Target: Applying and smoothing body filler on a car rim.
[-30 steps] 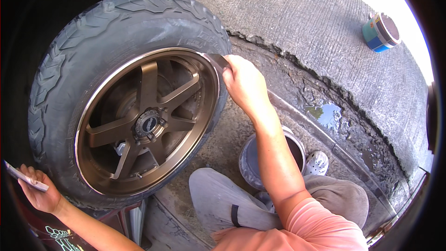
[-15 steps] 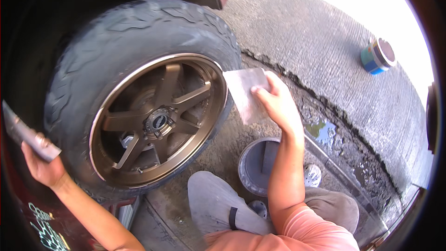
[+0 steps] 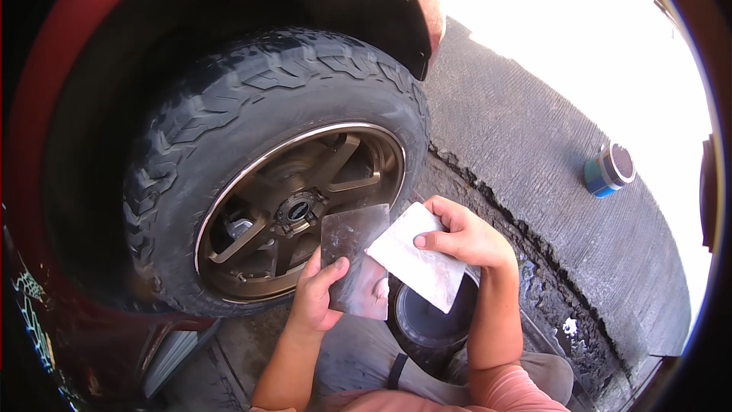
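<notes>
Our left hand [image 3: 320, 290] and right hand [image 3: 465, 240] are raised close together before us, fingers curled in a grip, bare forearms rising from below, elbows bent.

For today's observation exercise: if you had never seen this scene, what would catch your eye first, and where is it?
The big knobby tyre with its bronze spoked rim fills the left and centre, under a red wheel arch. In front of it, low in the middle, the left hand holds a dull metal sheet, while the right hand holds a pale sheet overlapping it. A blue can lies alone on the concrete at right.
</notes>
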Available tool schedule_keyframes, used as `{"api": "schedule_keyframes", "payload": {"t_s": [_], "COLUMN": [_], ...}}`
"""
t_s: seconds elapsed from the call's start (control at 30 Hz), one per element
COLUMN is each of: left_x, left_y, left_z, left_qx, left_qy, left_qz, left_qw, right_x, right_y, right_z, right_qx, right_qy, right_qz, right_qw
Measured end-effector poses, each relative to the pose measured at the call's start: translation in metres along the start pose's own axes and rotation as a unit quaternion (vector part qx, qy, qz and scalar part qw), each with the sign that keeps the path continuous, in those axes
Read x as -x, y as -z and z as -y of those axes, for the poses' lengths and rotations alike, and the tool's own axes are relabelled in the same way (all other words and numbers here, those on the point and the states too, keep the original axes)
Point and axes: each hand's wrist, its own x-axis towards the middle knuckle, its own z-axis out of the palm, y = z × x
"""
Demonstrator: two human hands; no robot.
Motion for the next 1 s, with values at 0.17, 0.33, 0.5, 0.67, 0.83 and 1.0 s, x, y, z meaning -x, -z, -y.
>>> {"api": "schedule_keyframes", "payload": {"t_s": [0.17,0.33,0.5,0.67,0.83,1.0], "left_x": [0.005,-0.017,-0.014,-0.014,-0.001,0.004], "left_y": [0.022,0.021,-0.006,-0.018,-0.003,-0.006], "left_z": [-0.005,0.029,0.033,0.045,0.041,0.058], "left_qx": [0.044,0.106,0.189,0.243,0.153,-0.240], "left_qy": [0.003,-0.091,0.011,-0.004,-0.040,-0.144], "left_qz": [-0.014,-0.089,-0.125,-0.121,-0.102,-0.068], "left_qw": [0.999,0.986,0.974,0.962,0.982,0.958], "right_x": [0.016,0.027,0.047,0.061,0.060,0.048], "right_y": [0.010,-0.017,-0.064,-0.061,-0.016,-0.037], "right_z": [0.034,0.055,0.055,0.025,0.009,0.033], "right_qx": [0.303,0.300,0.509,0.610,0.698,0.735], "right_qy": [-0.063,0.022,0.225,0.201,0.145,0.210], "right_qz": [-0.071,-0.071,0.036,0.025,-0.041,-0.060], "right_qw": [0.948,0.951,0.830,0.766,0.700,0.642]}}
